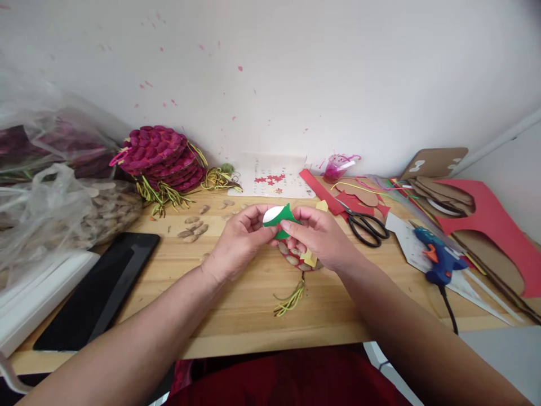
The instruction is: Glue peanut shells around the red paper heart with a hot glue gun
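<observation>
Between both hands, a small piece of green paper (279,228) with a white back is held up above the table. My left hand (245,234) pinches its left edge, fingers curled behind it. The thumb and fingers of my right hand (319,234) are closed on its right side. Below the hands lies a round red craft piece covered in peanuts (291,259), partly hidden by my right hand. Yellow paper pieces (310,258) rest on it, and a yellow-green yarn tassel (289,299) hangs toward the table's front edge.
To the right lie black scissors (367,228), a blue glue gun (442,259) and red card (502,220). Loose peanuts (193,230), a black tablet (99,287) and a stack of magenta peanut crafts (169,158) are at left. A cup of pink paint (336,167) stands by the wall.
</observation>
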A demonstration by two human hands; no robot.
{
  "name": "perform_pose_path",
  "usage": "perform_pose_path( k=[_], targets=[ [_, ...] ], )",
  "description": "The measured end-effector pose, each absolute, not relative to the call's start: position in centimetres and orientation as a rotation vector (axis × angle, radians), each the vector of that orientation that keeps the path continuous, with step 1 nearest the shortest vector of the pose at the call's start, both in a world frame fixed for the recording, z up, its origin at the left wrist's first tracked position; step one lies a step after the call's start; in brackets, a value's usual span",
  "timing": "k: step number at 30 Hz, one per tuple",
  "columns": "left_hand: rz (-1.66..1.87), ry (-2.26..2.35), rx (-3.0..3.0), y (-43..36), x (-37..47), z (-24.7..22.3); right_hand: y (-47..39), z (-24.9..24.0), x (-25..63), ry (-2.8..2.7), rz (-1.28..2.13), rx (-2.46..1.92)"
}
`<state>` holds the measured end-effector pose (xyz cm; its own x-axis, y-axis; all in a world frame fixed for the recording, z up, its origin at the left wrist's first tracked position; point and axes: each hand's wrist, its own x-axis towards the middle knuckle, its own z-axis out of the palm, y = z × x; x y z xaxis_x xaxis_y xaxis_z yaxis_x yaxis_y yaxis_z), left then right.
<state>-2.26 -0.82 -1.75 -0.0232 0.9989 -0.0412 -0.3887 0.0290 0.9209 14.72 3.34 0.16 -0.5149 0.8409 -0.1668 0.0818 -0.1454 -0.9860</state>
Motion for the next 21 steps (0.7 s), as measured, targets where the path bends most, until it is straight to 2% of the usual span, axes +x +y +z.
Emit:
perform_pose_path(
  k=[21],
  targets=[
    [1.361,0.946,0.917,-0.9,-2.38,-1.34,3.53,0.75,15.08,-1.521,1.716,-1.075]
  ],
)
